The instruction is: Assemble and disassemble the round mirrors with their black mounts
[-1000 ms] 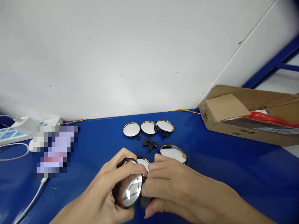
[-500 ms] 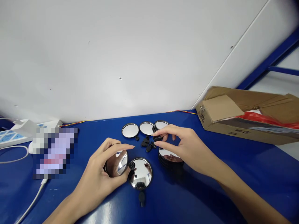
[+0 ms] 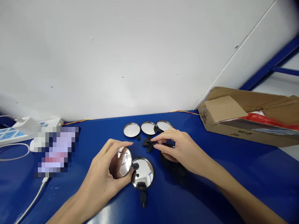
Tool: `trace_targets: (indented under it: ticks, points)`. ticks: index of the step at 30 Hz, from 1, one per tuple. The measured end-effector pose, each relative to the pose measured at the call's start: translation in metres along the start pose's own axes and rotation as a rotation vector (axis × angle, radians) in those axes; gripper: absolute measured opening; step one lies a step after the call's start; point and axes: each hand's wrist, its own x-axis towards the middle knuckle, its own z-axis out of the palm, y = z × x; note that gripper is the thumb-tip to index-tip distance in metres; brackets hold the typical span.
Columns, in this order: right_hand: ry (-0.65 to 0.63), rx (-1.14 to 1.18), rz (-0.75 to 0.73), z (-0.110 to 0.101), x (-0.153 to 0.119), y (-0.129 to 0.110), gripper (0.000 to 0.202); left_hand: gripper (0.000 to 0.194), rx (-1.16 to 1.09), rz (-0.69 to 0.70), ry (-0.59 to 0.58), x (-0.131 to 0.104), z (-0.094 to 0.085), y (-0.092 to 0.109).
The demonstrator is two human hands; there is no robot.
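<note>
My left hand [image 3: 105, 174] holds a round mirror [image 3: 123, 161] by its rim, tilted, with a small black joint at its edge. Just right of it, another round mirror [image 3: 146, 174] lies face up with a black stem [image 3: 143, 199] towards me. My right hand [image 3: 179, 147] reaches over a stack of mirrors [image 3: 167, 160], thumb and fingertips at a small pile of black clamp parts [image 3: 147, 143]. Whether a part is pinched there is too small to tell. Behind the pile lie three mirrors: a left one [image 3: 131, 130], a middle one [image 3: 148, 128] and a right one [image 3: 164, 125].
An open cardboard box [image 3: 233, 124] with red and clear plastic inside stands at the right back. On the left are a blurred phone [image 3: 58, 149] with a white cable and a power strip [image 3: 14, 133]. A white wall [image 3: 140, 62] rises behind the blue table [image 3: 98, 130].
My right hand has lowered towards the black parts, its thumb and fingers closer together. The mirror in my left hand is turned slightly and sits a little further right. The view has shifted slightly.
</note>
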Motion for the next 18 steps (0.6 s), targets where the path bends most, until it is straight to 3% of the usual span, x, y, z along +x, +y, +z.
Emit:
trace_targets:
  ticks: [5, 10, 15, 18]
  points:
    - [-0.070, 0.180, 0.110, 0.001, -0.003, 0.002, 0.024, 0.055, 0.022, 0.006, 0.021, 0.001, 0.001, 0.000]
    - [-0.004, 0.177, 0.108, 0.000, -0.002, -0.003, 0.026, 0.054, 0.031, -0.023, 0.030, 0.001, 0.001, 0.003]
    - [0.073, 0.046, -0.050, -0.004, -0.005, -0.016, 0.017, 0.055, 0.055, 0.012, 0.056, -0.001, 0.002, 0.002]
    - [0.028, 0.071, -0.256, -0.002, -0.014, -0.027, 0.015, 0.059, 0.027, 0.015, 0.079, -0.004, 0.004, 0.004]
